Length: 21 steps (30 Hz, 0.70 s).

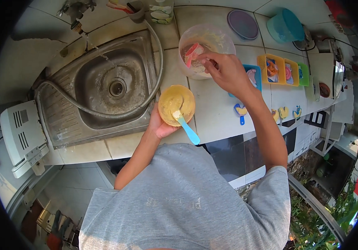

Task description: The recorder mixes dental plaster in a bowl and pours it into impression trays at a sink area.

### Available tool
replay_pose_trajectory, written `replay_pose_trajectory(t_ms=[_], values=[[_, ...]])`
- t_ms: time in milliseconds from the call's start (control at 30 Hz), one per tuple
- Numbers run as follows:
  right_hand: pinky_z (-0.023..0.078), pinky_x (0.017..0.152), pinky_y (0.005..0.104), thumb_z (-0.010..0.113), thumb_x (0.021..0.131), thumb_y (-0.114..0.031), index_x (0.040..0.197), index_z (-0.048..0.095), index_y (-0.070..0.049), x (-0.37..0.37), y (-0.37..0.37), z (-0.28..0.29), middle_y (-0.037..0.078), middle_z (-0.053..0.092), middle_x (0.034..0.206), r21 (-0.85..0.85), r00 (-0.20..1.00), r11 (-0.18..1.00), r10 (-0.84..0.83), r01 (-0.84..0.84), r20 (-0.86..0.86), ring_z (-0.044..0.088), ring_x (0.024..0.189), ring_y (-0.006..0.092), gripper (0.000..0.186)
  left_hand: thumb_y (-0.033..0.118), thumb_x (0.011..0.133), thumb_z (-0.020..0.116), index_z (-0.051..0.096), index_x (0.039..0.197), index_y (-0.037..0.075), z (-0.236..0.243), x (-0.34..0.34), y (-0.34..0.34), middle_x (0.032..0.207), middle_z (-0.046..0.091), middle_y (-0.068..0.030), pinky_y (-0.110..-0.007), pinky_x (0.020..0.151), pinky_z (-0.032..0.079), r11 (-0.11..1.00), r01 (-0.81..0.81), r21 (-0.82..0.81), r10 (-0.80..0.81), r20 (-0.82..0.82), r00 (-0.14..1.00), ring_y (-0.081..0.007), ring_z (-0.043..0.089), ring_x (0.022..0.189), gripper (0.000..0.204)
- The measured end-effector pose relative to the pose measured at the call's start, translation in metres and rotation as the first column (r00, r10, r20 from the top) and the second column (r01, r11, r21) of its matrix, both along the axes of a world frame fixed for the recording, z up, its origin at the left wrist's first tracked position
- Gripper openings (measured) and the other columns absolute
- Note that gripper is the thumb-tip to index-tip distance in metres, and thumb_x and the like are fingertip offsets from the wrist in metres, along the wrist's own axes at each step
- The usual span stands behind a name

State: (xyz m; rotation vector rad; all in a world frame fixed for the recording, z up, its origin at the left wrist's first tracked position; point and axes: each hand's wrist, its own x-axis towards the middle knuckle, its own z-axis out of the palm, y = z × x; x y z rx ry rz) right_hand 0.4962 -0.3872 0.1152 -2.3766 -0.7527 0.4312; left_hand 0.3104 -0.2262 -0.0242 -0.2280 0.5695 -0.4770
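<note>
Near the middle of the frame, the left hand grasps a yellow bowl (a blue-handled spoon leans in it). At upper centre, the right hand's fingers curl beside a pink scoop over a translucent tub; whether they grip it I cannot tell.

Spoon in bowl, sink left, tub behind

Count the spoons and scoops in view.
2 plain to see: a pink scoop at the translucent tub, by the right hand, and a turquoise-handled spoon in the yellow bowl in the left hand. Utensils in the back cup may include more.
</note>
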Motion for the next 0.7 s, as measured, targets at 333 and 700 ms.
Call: replay_pose_trajectory(t_ms=[333,700], values=[[0.049,0.072,0.0448,0.058,0.078,-0.01,0.076,0.067,-0.001,0.054,-0.011,-0.021,0.019,0.065,0.074,-0.177,0.973,0.957,0.222,-0.229,-0.057,0.064,0.075,0.0362,0.013,0.05,0.099,0.034,0.041,0.137,0.002,0.026,-0.036,0.02,0.135,0.048,-0.0181,-0.044,0.098,0.045,0.897,0.31,0.315,-0.233,-0.26,0.937,-0.0295,0.054,0.117,0.061],[0.05,0.063,0.0235,0.056,0.093,-0.006,0.116,0.059,-0.001,-0.039,-0.114,0.048,0.011,0.07,0.087,0.251,0.889,0.855,-0.454,0.453,-0.057,0.065,0.07,0.0119,0.023,0.033,0.095,0.045,0.025,0.146,0.002,0.086,0.145,0.019,0.139,0.043,-0.0153,-0.023,0.069,0.05,0.063,0.16,0.985,-0.662,-0.078,0.745,-0.0151,0.064,0.08,0.063]])
